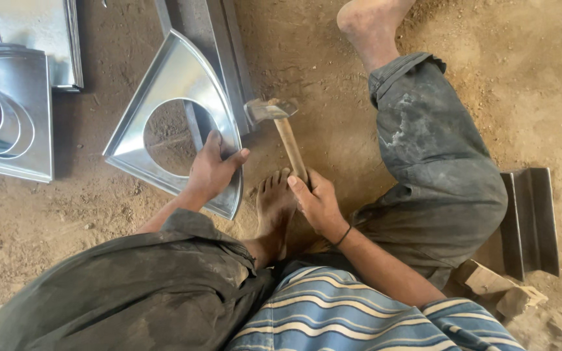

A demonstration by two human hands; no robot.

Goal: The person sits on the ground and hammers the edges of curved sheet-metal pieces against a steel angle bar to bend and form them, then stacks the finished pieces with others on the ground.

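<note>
The person sits on the sandy floor (424, 39), the left hand (211, 170) clamped over the curved edge of a quarter-round sheet-metal piece (177, 78) with a circular cut-out, which rests tilted against a long metal rail (229, 52). The right hand (317, 201) is wrapped around the wooden handle of a hammer (280, 123), whose steel head sits just beside the piece's curved rim. Similar formed metal panels (14, 117) lie to the far left, and a folded metal channel (531, 221) lies at the right.

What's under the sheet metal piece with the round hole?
Through the hole of the sheet metal piece show sandy ground and a grey metal rail. The left hand grips its edge; anything beneath is hidden.
</note>
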